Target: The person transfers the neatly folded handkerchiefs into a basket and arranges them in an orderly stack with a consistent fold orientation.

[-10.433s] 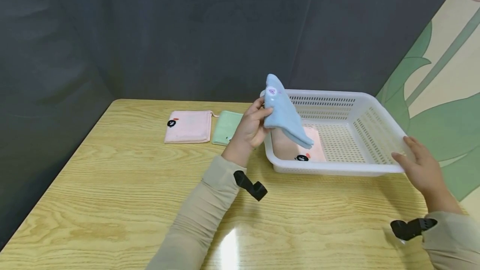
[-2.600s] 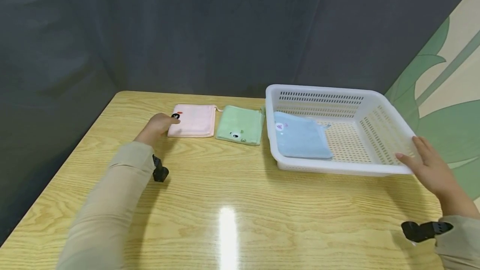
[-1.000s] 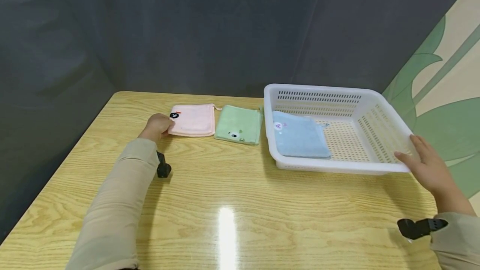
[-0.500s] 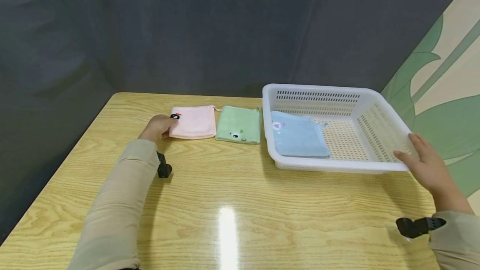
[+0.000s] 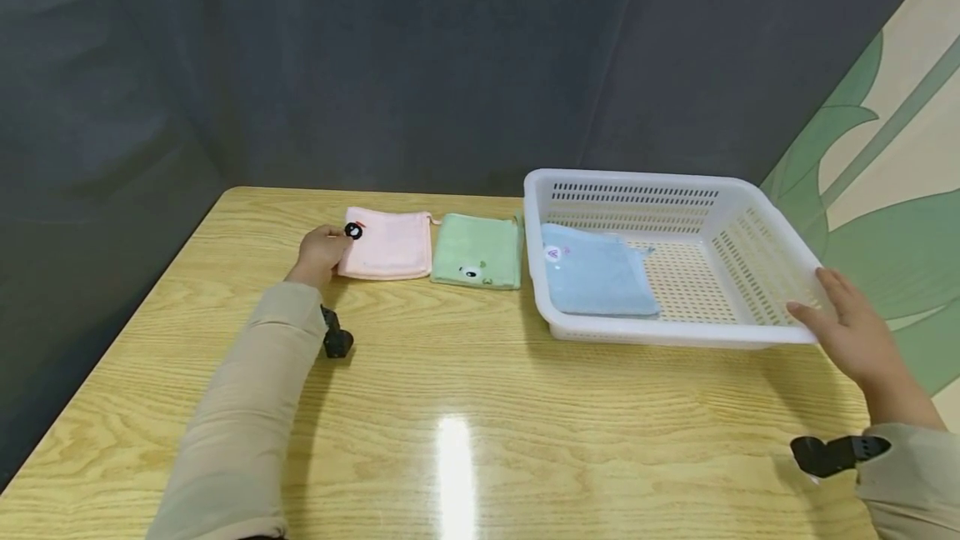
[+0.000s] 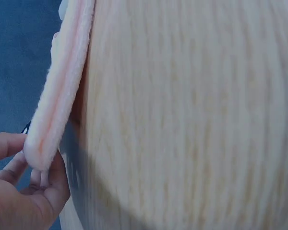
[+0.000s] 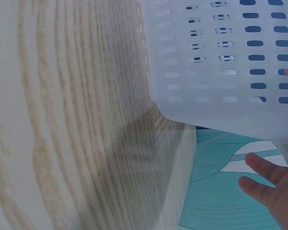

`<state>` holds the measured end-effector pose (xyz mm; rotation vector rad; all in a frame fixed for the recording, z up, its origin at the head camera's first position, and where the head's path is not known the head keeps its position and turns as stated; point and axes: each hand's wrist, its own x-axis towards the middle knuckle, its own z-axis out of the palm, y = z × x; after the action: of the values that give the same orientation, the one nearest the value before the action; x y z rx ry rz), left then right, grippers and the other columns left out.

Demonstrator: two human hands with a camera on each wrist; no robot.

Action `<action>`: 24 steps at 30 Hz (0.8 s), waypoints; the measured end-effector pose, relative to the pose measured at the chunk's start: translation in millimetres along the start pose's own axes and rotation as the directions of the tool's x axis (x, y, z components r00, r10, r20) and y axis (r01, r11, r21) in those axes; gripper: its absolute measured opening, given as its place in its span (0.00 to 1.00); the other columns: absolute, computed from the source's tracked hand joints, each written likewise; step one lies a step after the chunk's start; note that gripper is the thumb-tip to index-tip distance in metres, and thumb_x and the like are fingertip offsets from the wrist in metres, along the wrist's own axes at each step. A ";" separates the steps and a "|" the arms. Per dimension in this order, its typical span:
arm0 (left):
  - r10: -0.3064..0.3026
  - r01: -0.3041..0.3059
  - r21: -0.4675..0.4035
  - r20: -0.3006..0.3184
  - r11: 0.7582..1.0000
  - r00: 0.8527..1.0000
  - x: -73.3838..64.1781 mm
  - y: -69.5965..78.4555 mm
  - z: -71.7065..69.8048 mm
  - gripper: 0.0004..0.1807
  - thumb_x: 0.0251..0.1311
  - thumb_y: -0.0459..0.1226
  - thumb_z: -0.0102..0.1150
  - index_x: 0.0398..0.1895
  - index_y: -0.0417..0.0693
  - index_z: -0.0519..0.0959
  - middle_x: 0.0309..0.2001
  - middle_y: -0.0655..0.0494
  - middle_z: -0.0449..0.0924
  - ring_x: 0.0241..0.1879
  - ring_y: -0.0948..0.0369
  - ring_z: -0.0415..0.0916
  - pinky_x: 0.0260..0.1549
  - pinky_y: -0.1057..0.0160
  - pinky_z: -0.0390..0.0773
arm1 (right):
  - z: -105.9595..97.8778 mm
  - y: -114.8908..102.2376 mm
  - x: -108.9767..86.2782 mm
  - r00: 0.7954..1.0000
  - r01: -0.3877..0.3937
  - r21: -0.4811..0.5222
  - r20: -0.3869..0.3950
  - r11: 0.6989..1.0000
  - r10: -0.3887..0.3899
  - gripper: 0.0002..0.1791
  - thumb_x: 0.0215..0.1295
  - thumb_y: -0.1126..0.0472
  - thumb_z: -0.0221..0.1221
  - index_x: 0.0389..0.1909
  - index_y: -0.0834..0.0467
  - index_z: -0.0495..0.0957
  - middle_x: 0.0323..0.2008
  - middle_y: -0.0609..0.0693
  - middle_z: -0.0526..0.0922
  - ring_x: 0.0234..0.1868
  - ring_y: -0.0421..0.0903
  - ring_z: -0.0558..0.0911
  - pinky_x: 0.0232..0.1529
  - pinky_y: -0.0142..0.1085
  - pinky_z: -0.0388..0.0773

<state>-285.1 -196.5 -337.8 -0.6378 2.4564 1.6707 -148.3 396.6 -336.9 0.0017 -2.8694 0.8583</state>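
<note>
My left hand (image 5: 322, 252) pinches the left edge of a folded pink hand towel (image 5: 393, 245) with a black embroidered patch. In the left wrist view, thumb and fingers close on the end of the towel's folded edge (image 6: 60, 91), which is tilted up off the wood. At the far right, my right hand (image 5: 858, 332) holds the near right corner of a white plastic basket (image 5: 675, 332), thumb over the rim. Two of its fingers (image 7: 259, 189) show outside the basket in the right wrist view. A folded blue towel (image 5: 603, 277) lies in the basket's left part.
A folded green towel (image 5: 480, 244) lies between the pink towel and the basket. All stand on a wooden table (image 5: 360, 407). A dark curtain (image 5: 420, 65) hangs behind it, and a wall painted with leaves (image 5: 892, 173) is at the right.
The blue towel, earlier in my left hand above the basket, now lies inside, hiding the pink towel seen there before. My left hand moved left to the other pink towel and lifts its edge slightly.
</note>
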 end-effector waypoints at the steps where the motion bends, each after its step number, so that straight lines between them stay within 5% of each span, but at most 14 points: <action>1: 0.007 -0.007 0.007 -0.004 1.000 1.000 -0.3 0.2 0.2 0.19 0.60 0.34 0.41 0.55 0.39 0.63 0.52 0.44 0.61 0.33 0.60 0.63 0.26 0.67 0.67 | 0.4 0.0 0.3 1.000 -0.006 -0.006 -0.004 1.000 0.006 0.36 0.63 0.57 0.42 0.63 0.68 0.35 0.63 0.66 0.33 0.60 0.68 0.34 0.49 0.65 0.34; 14: 0.063 -0.061 -0.044 0.053 0.997 0.997 -12.4 9.0 -1.0 0.18 0.61 0.34 0.40 0.55 0.42 0.61 0.40 0.49 0.63 0.13 0.65 0.56 0.14 0.66 0.60 | 3.2 1.2 -0.1 0.999 -0.021 -0.022 -0.028 1.000 0.020 0.36 0.63 0.57 0.42 0.63 0.69 0.36 0.62 0.68 0.34 0.60 0.68 0.36 0.50 0.64 0.35; 19: 0.101 -0.094 -0.083 0.083 0.992 0.991 -16.2 11.0 -2.8 0.16 0.62 0.34 0.39 0.53 0.40 0.60 0.41 0.48 0.62 0.16 0.64 0.60 0.15 0.66 0.62 | 1.8 0.0 0.2 1.000 -0.008 -0.010 -0.016 1.000 0.007 0.35 0.63 0.57 0.42 0.63 0.69 0.35 0.63 0.67 0.33 0.60 0.68 0.35 0.50 0.64 0.34; 24: 0.131 -0.122 -0.090 0.091 0.988 0.987 -21.0 16.0 -3.7 0.18 0.62 0.32 0.37 0.55 0.38 0.58 0.52 0.43 0.60 0.36 0.59 0.67 0.25 0.66 0.69 | 0.6 0.4 -0.7 1.000 0.005 0.009 -0.002 1.000 -0.005 0.35 0.63 0.57 0.42 0.63 0.68 0.35 0.63 0.66 0.33 0.60 0.68 0.35 0.49 0.65 0.34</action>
<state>-271.9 -189.0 -316.0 -0.4067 2.4162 1.8139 -147.7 396.5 -337.7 0.0086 -2.8628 0.8692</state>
